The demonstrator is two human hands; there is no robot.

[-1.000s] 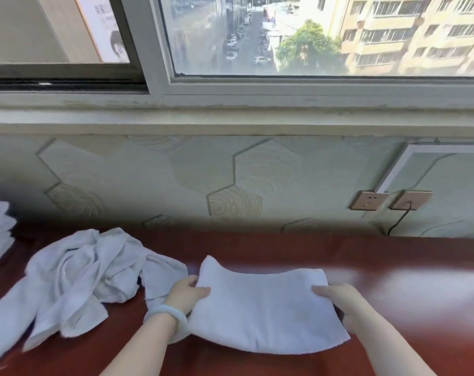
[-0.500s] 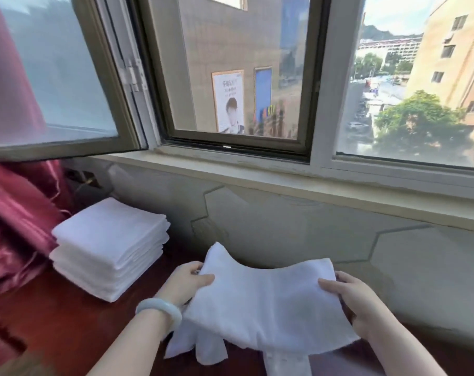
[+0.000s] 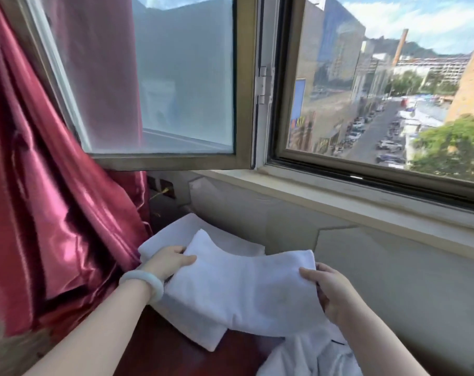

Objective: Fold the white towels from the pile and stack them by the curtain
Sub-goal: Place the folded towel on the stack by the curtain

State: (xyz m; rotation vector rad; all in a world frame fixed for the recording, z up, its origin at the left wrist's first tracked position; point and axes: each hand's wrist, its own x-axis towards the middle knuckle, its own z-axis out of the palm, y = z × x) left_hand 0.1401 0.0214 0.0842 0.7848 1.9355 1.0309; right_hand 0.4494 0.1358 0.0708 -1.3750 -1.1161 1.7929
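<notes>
Out the window (image 3: 371, 169), up toward 1 o'clock, a bright sign (image 3: 301, 122) low on a building (image 3: 336, 63) has yellow letters. They look like "KTV" but are blurry. No other words can be read.

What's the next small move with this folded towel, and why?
Probably lower the folded towel squarely onto the stack of folded towels and let go. The left hand and right hand grip it by its ends; it sags over the stack beside the red curtain, reaching past the stack's right edge, so a slight shift left seems wise.
</notes>
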